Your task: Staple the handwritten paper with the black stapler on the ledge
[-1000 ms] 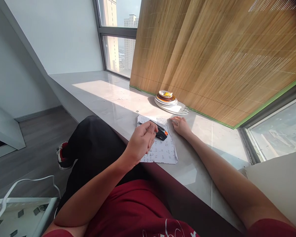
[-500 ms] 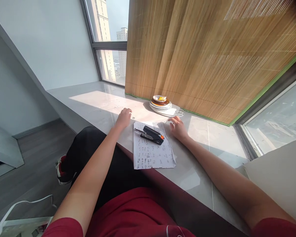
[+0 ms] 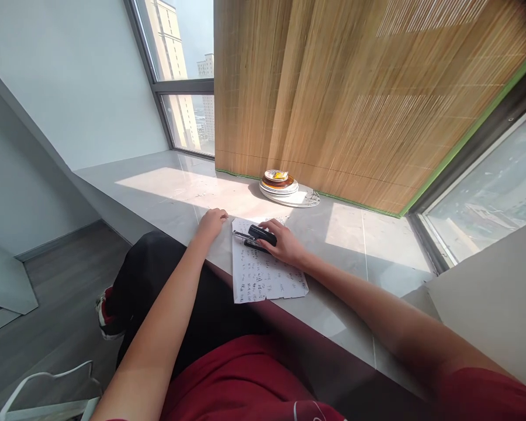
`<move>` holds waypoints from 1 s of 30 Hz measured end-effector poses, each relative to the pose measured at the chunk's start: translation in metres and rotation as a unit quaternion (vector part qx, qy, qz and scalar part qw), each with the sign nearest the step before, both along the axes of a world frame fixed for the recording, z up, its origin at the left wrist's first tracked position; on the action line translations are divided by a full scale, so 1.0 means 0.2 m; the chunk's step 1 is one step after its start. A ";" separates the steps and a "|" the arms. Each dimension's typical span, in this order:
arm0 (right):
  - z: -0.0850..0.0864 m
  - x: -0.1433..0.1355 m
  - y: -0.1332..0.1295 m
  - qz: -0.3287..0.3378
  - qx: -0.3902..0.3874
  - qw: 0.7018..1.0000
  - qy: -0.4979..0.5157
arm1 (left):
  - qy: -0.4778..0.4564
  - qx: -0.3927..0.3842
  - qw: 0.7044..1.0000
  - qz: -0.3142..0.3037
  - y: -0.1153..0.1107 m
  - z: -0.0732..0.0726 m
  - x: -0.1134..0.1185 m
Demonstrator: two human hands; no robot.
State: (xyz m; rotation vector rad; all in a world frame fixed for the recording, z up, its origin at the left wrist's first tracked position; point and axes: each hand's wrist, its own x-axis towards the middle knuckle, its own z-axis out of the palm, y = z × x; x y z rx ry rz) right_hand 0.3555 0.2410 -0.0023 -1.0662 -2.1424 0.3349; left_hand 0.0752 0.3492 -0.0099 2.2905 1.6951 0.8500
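Observation:
A black stapler (image 3: pixel 262 235) lies on a handwritten sheet of paper (image 3: pixel 269 280), its upper arm raised from the base and its silver metal part pointing left. My right hand (image 3: pixel 284 241) is closed over the stapler's right end, thumb on the near side and fingers across the top, hiding that end. To the left of the paper, my left hand (image 3: pixel 212 224) rests on the tiled ledge with loosely bent fingers and nothing visible in it.
Behind the paper stands a stack of plates (image 3: pixel 279 186) against the bamboo blind (image 3: pixel 307 105). The pale ledge (image 3: pixel 166 196) runs along the window (image 3: pixel 182 120). My knee (image 3: pixel 151 263) is below its front edge.
My right hand has moved left from beside the paper onto the stapler and taken hold of it. My left hand has drawn slightly nearer to me. The view has shifted a little.

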 end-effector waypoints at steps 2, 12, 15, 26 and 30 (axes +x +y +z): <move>0.00 0.00 0.00 -0.004 -0.021 1.000 -0.014 | -0.040 0.004 0.999 0.001 -0.05 0.00 0.01; 0.01 0.01 0.00 -0.001 -0.026 0.999 -0.022 | -0.216 0.040 0.975 -0.011 -0.28 0.01 0.02; 0.01 0.01 0.00 -0.002 -0.028 0.999 -0.021 | -0.278 0.007 0.960 -0.018 -0.30 0.01 0.02; 0.01 0.01 0.01 0.007 -0.025 1.000 -0.014 | -0.243 -0.013 0.961 -0.133 -0.38 0.04 0.12; 0.01 0.02 0.01 0.011 -0.025 1.000 -0.012 | -0.196 -0.010 0.973 -0.122 -0.39 0.05 0.13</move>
